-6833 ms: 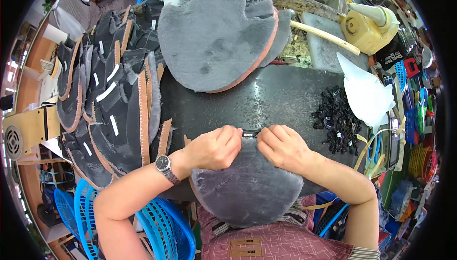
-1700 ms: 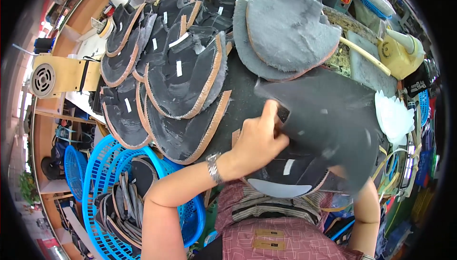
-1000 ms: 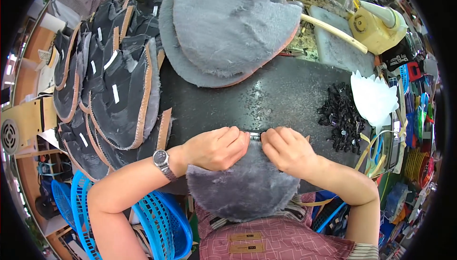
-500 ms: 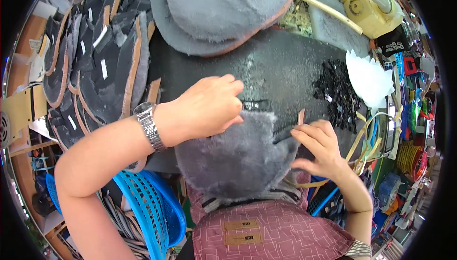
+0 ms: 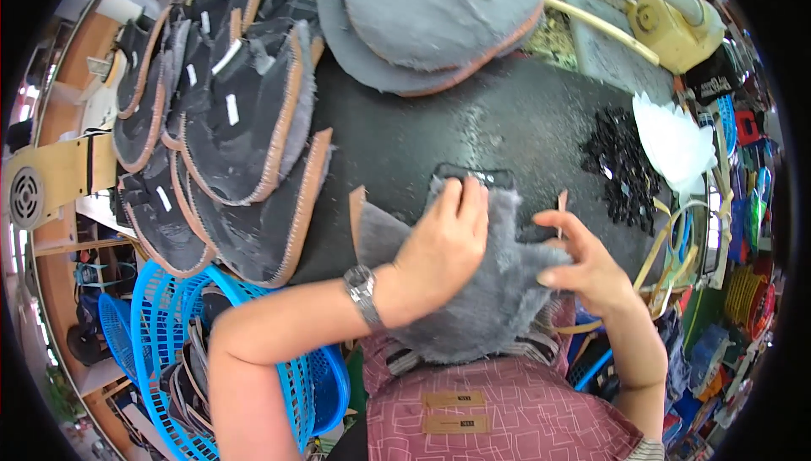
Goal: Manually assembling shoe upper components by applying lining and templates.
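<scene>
A grey fluffy shoe upper [image 5: 481, 313] lies fur side up at the table's near edge, with a tan-edged flap sticking out on its left. My left hand [image 5: 448, 246], wearing a metal watch, presses its bunched fingertips on the upper's top tab. Just beyond those fingertips a black strip [image 5: 477, 176] shows on the table; whether it is joined to the upper I cannot tell. At the right flap is my right hand [image 5: 591, 271], thumb and forefinger spread apart, the thumb against the fur. What lies under its other fingers is hidden.
Several black uppers with tan stitched edges [image 5: 241, 136] are piled at left, above a blue basket [image 5: 156, 360]. Grey fleece pieces [image 5: 431, 18] are stacked at the far side. Small black pieces [image 5: 621, 165] lie in a heap at right, beside a white scalloped sheet [image 5: 673, 140].
My left hand has come down from above the table onto the upper's top tab. The upper's left flap now shows. My right hand's thumb and forefinger have spread at the right flap.
</scene>
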`<action>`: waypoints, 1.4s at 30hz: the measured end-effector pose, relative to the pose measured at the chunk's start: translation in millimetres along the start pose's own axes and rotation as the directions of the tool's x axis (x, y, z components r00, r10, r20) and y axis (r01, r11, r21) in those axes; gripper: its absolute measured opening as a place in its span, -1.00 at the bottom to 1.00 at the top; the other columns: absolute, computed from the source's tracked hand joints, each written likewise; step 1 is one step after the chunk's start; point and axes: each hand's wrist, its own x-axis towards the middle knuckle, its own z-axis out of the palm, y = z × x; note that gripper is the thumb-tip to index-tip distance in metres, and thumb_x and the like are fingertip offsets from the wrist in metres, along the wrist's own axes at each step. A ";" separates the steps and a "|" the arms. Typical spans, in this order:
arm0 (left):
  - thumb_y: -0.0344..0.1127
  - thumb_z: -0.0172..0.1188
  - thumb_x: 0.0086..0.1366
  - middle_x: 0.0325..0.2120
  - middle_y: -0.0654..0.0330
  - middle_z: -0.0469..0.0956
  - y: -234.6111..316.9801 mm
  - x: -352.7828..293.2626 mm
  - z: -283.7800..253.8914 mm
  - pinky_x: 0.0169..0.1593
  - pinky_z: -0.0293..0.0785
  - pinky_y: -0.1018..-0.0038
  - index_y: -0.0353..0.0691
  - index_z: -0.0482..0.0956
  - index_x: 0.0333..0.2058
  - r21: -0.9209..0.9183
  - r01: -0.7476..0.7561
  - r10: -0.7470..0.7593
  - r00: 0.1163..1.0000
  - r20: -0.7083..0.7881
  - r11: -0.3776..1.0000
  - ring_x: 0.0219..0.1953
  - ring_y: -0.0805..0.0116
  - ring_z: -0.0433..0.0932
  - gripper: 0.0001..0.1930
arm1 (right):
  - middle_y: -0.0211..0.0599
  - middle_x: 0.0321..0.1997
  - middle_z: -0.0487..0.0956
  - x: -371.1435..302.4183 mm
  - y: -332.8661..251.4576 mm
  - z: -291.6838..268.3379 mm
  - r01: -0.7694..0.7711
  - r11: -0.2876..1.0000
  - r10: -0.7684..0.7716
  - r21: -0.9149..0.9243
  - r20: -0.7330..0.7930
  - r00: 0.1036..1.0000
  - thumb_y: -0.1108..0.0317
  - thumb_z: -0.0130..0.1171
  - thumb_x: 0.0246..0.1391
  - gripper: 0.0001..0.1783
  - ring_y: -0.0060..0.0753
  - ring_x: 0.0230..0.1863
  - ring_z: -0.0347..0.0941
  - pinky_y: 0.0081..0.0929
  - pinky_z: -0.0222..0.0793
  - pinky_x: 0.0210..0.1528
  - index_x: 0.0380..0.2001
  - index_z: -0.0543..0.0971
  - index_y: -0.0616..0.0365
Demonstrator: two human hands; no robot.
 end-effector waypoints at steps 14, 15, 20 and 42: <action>0.24 0.09 0.04 0.19 0.03 0.16 -3.5 -16.0 -4.8 0.25 -0.17 -0.02 -0.16 0.25 0.16 -0.391 -0.084 0.141 0.983 0.118 0.917 0.29 0.04 0.01 -0.20 | -0.22 -0.28 0.47 8.4 45.0 24.8 0.188 0.268 -0.747 -0.945 -0.080 0.660 0.59 0.10 -0.16 -0.50 -0.20 -0.45 0.48 -0.41 0.43 -0.51 -0.04 0.38 0.14; 0.24 0.07 0.04 0.19 0.03 0.16 -4.8 -16.8 -5.7 0.23 -0.12 -0.06 -0.14 0.23 0.17 -0.364 -0.099 0.151 0.982 0.116 0.926 0.27 0.01 0.01 -0.19 | -0.28 -0.30 0.47 10.5 45.2 20.6 0.149 0.083 -0.785 -0.985 0.028 0.619 0.55 0.13 -0.15 -0.51 -0.28 -0.49 0.48 -0.48 0.42 -0.57 -0.04 0.40 0.11; 0.19 0.10 0.07 0.19 0.02 0.16 -2.6 -14.7 -2.4 0.18 -0.07 -0.15 -0.04 0.33 0.12 -0.411 -0.080 0.114 0.992 0.059 0.908 0.25 -0.06 0.05 -0.32 | -0.30 -0.19 0.45 -5.0 40.4 3.6 0.219 -0.246 -0.811 -0.944 0.324 0.487 0.29 0.30 -0.35 -0.46 -0.30 -0.35 0.44 -0.30 0.35 -0.32 -0.15 0.46 0.00; -0.50 0.18 0.09 -0.12 0.10 0.44 -230.1 -70.1 -117.0 0.02 0.27 0.50 -0.31 0.48 -0.21 -0.237 0.535 -0.584 0.726 -0.361 0.811 -0.07 0.32 0.41 -0.76 | -0.15 0.17 0.31 102.2 -99.9 -51.8 0.325 -0.172 -0.836 -0.930 0.312 0.451 0.34 0.32 -0.23 -0.33 -0.08 0.18 0.22 -0.14 0.11 0.20 0.05 0.38 0.06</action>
